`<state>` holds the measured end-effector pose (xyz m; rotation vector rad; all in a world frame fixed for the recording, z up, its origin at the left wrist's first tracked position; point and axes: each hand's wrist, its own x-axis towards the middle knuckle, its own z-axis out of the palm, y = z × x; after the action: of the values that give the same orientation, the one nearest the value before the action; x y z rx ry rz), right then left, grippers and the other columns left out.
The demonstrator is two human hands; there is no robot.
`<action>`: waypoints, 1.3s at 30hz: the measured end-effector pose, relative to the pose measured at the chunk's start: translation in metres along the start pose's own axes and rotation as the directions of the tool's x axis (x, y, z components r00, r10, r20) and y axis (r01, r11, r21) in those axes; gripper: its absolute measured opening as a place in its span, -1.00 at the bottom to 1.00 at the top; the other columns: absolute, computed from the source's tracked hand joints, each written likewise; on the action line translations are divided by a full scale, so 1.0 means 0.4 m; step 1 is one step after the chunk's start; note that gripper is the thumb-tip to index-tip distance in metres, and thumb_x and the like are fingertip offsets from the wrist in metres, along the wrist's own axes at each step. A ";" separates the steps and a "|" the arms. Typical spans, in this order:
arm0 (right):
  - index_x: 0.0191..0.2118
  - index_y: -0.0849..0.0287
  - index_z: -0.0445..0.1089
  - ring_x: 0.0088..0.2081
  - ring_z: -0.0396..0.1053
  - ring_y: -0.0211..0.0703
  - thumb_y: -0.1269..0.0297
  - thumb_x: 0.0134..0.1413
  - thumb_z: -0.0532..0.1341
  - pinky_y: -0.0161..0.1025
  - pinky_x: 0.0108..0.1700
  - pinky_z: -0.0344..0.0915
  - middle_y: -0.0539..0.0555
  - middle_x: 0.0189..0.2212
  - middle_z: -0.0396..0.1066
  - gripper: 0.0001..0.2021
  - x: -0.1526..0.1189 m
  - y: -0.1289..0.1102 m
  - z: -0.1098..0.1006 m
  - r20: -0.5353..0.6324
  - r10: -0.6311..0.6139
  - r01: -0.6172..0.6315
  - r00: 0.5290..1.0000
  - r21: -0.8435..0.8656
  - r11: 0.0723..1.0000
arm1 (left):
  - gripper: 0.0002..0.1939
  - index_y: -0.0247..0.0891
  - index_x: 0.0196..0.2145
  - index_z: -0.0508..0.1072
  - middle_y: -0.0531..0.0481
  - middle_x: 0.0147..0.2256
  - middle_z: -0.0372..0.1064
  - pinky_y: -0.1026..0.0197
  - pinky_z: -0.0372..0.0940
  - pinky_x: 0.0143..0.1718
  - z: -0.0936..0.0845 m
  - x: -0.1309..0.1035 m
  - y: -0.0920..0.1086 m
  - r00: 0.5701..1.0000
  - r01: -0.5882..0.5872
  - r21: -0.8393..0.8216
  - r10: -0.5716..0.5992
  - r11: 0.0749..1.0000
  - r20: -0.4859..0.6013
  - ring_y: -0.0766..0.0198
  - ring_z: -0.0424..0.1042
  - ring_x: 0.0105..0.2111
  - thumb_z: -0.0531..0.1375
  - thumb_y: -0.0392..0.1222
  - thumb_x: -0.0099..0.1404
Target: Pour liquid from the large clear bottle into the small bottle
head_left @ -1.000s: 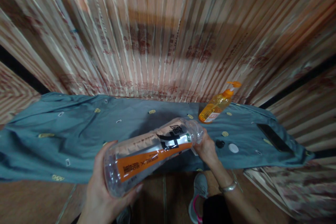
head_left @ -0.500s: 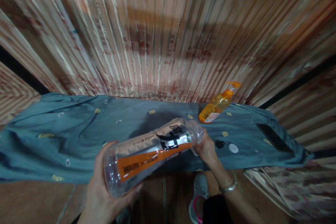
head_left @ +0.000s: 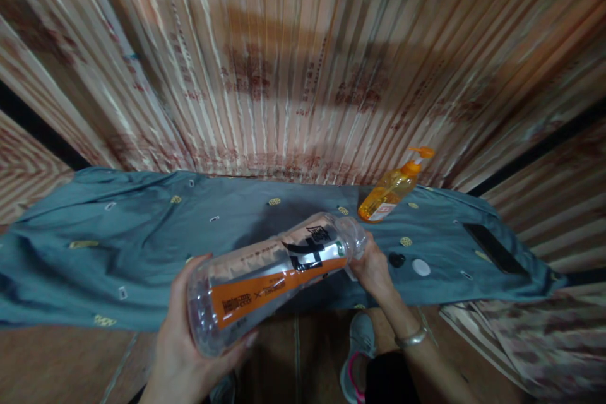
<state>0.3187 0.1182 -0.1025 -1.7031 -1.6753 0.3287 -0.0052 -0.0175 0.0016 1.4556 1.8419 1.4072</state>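
The left hand curled wide around the base of the bottle; the right hand gripped its neck, fingers mostly hidden, presumably steadying both ends aslant over the surface. The pump bottle stood apart, likely leaving room.

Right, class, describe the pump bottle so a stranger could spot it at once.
Find the teal cloth below the pleated curtain. Right of its middle, just beyond the right hand, stands a yellow bottle. Its orange pump top sets it apart from the clear bottle gripped by the left hand.
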 end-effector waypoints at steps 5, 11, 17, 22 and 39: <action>0.14 0.15 0.37 -0.03 0.63 0.18 -0.06 0.09 0.24 -0.01 0.01 0.53 0.26 -0.08 0.65 -0.44 -0.001 -0.003 -0.002 0.004 0.007 -0.007 1.000 -0.007 1.000 | -0.06 -0.13 0.32 0.28 -0.19 0.10 0.55 -0.23 0.57 0.05 -0.003 0.001 -0.007 1.000 -0.003 0.022 0.003 1.000 0.004 -0.19 0.65 0.00 0.44 0.14 0.05; 0.11 0.16 0.38 -0.07 0.64 0.15 -0.04 0.13 0.23 -0.06 -0.07 0.55 0.25 -0.12 0.64 -0.48 0.001 0.000 -0.001 0.007 -0.034 0.034 0.999 -0.032 0.999 | -0.05 -0.15 0.32 0.28 -0.20 0.07 0.56 -0.25 0.59 0.01 -0.005 0.002 -0.015 1.000 -0.011 0.013 0.011 1.000 0.008 -0.19 0.66 -0.04 0.46 0.12 0.03; 0.15 0.18 0.37 -0.05 0.64 0.15 -0.06 0.15 0.22 -0.02 -0.02 0.55 0.26 -0.09 0.64 -0.45 0.000 0.004 -0.001 0.006 -0.027 0.027 1.000 -0.042 0.999 | -0.09 -0.14 0.33 0.27 -0.20 0.07 0.56 -0.19 0.59 0.01 -0.006 0.001 -0.009 1.000 -0.020 0.023 0.019 1.000 0.014 -0.16 0.66 -0.03 0.42 0.13 0.09; 0.15 0.14 0.37 -0.04 0.64 0.15 -0.04 0.13 0.25 -0.03 -0.01 0.54 0.24 -0.08 0.65 -0.46 -0.001 -0.003 -0.006 0.014 -0.020 0.020 1.000 -0.023 1.000 | -0.04 -0.13 0.32 0.28 -0.24 0.12 0.54 -0.28 0.54 0.10 -0.007 0.000 -0.010 1.000 -0.012 0.037 0.012 0.999 0.011 -0.24 0.63 0.03 0.46 0.11 0.02; 0.14 0.17 0.38 -0.07 0.63 0.17 -0.03 0.12 0.24 -0.02 -0.05 0.54 0.27 -0.11 0.65 -0.46 -0.001 -0.006 -0.006 0.011 -0.010 0.010 1.000 -0.029 1.000 | -0.04 -0.12 0.33 0.28 -0.21 0.13 0.53 -0.26 0.53 0.11 -0.004 0.001 -0.011 1.000 -0.004 0.013 0.004 1.000 0.000 -0.21 0.63 0.04 0.46 0.09 0.01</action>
<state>0.3184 0.1168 -0.0994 -1.7165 -1.7039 0.3107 -0.0088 -0.0176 -0.0013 1.4663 1.8522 1.3992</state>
